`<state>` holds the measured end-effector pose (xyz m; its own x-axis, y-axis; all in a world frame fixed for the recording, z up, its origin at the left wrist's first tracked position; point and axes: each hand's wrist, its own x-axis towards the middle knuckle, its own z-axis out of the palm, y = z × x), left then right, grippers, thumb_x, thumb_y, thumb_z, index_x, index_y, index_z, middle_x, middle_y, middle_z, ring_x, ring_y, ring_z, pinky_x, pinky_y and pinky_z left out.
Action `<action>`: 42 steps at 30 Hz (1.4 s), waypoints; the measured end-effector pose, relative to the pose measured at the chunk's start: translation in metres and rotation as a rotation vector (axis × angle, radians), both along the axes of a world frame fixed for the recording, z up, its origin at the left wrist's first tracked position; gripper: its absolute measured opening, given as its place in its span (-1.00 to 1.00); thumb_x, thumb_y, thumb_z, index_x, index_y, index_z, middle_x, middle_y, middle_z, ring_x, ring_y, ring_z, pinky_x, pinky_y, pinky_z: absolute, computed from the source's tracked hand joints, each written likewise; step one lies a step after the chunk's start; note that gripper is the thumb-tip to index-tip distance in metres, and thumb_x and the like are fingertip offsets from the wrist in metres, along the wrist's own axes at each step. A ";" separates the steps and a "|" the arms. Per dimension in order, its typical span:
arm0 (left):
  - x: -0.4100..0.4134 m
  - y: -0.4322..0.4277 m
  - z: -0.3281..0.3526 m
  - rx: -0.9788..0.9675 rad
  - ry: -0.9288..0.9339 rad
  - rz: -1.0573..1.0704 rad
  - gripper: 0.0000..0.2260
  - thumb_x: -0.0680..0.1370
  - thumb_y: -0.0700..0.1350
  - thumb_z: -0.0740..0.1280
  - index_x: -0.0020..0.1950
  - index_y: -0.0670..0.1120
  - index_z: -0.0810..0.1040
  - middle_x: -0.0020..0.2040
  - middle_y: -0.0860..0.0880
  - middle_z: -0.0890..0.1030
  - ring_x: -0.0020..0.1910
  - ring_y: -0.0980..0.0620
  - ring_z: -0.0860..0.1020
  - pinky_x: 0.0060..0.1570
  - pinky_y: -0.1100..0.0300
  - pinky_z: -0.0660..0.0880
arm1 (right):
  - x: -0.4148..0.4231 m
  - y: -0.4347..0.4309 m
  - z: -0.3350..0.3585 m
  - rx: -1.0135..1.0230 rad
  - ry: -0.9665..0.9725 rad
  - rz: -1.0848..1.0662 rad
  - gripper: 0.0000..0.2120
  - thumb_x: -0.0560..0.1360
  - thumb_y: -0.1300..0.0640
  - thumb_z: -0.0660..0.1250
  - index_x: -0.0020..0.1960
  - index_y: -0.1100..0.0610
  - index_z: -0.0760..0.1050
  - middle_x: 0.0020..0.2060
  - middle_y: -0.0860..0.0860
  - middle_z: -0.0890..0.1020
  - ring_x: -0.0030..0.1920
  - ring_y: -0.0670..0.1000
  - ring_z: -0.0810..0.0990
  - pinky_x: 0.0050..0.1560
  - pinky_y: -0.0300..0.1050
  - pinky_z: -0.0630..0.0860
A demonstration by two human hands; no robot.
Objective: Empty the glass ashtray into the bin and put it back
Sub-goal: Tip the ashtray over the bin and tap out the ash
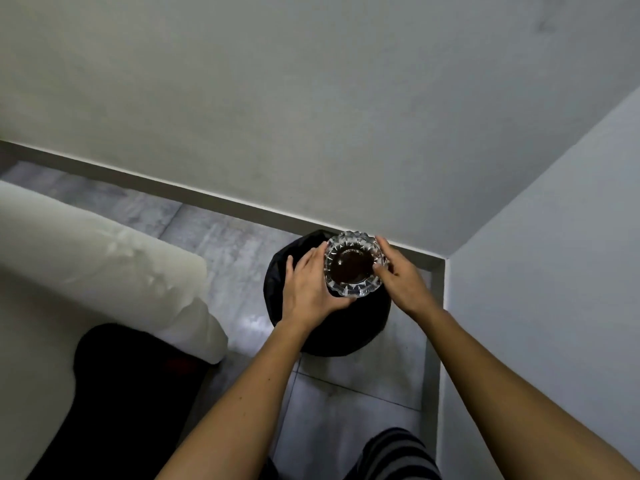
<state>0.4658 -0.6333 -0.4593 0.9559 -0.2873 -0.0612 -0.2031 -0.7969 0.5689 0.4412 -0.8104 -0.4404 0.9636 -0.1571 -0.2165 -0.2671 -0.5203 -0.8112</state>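
Both hands held the glass ashtray [355, 264] above the black bin [277, 271], which stood on the tiled floor [332, 403] in the corner beside a pale sofa [104, 265]. The left hand [310, 289] cupped its near-left side, fingers curled around the rim. The right hand [398, 275] pinched the right rim between thumb and fingers.

Pale sofa arm [104, 258] at left floor edge, dark cushion [131, 386] against it. Grey tiled floor [214, 233]; skirting [207, 195] along plain walls [311, 98] meeting at far right corner.
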 end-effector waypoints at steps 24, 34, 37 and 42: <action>0.025 0.046 -0.144 0.393 0.090 0.141 -0.23 0.55 -0.11 0.29 0.58 0.07 -0.16 0.59 -0.18 -0.18 0.47 -0.36 0.17 0.30 -0.20 0.35 | 0.015 -0.011 -0.120 0.334 -0.043 -0.291 -0.54 0.64 0.24 0.05 0.52 0.05 0.14 0.48 0.13 0.20 0.30 0.31 0.44 -0.30 -0.09 0.67; 0.027 0.042 -0.142 0.469 0.087 0.151 -0.17 0.51 -0.29 0.34 0.59 -0.10 -0.14 0.59 -0.14 -0.11 0.13 -0.24 0.53 -0.10 0.02 0.51 | 0.028 -0.017 -0.116 0.041 -0.074 -0.341 -0.49 0.56 0.32 0.08 0.47 0.02 0.28 0.11 0.09 0.35 -0.20 0.10 0.51 -0.60 -0.17 0.57; 0.026 0.040 -0.141 0.454 0.095 0.163 -0.18 0.51 -0.28 0.33 0.58 -0.11 -0.15 0.59 -0.12 -0.10 0.11 -0.24 0.55 -0.10 0.01 0.50 | 0.031 -0.014 -0.112 -0.043 -0.143 -0.342 -0.62 0.61 0.21 0.11 0.41 0.09 0.36 -0.08 -0.02 0.42 -0.31 -0.03 0.45 -0.63 -0.30 0.49; 0.023 0.039 -0.139 0.435 0.098 0.174 -0.22 0.53 -0.28 0.31 0.58 -0.11 -0.12 0.59 -0.10 -0.08 0.12 -0.26 0.56 -0.04 -0.02 0.51 | 0.030 -0.005 -0.099 -0.506 -0.297 -0.147 -0.58 0.57 0.26 0.18 0.41 0.05 0.37 0.14 0.09 0.50 0.00 0.06 0.53 0.00 -0.05 0.50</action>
